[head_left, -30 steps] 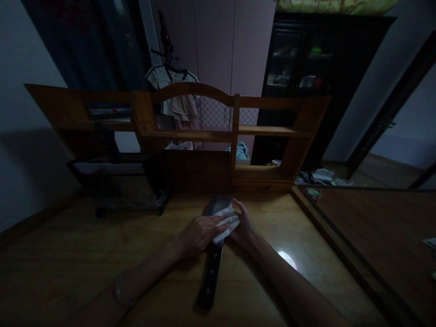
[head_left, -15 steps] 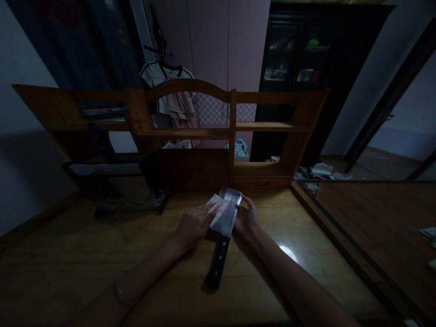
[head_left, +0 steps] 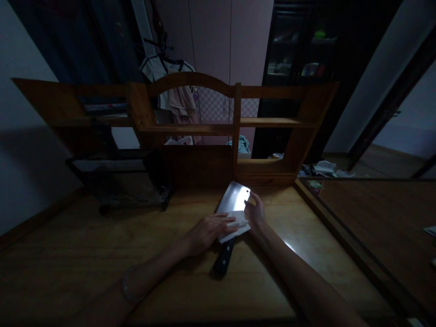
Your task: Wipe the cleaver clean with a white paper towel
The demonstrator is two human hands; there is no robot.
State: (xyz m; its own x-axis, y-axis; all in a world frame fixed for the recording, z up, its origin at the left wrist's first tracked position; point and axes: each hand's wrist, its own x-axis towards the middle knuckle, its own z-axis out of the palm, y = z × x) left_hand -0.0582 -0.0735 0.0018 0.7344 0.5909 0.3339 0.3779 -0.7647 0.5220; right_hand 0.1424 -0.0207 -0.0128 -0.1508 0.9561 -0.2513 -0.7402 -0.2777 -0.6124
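Over the wooden desk (head_left: 136, 272), you grip the cleaver (head_left: 234, 198) by its edge with your right hand (head_left: 256, 214); your left hand (head_left: 206, 232) holds a white tissue (head_left: 237, 218) against the metal near the handle (head_left: 224, 261). Wiping seems under way; how much remains is unclear.

silver blade (head_left: 233, 198), black handle (head_left: 225, 258), white wipe (head_left: 241, 219)
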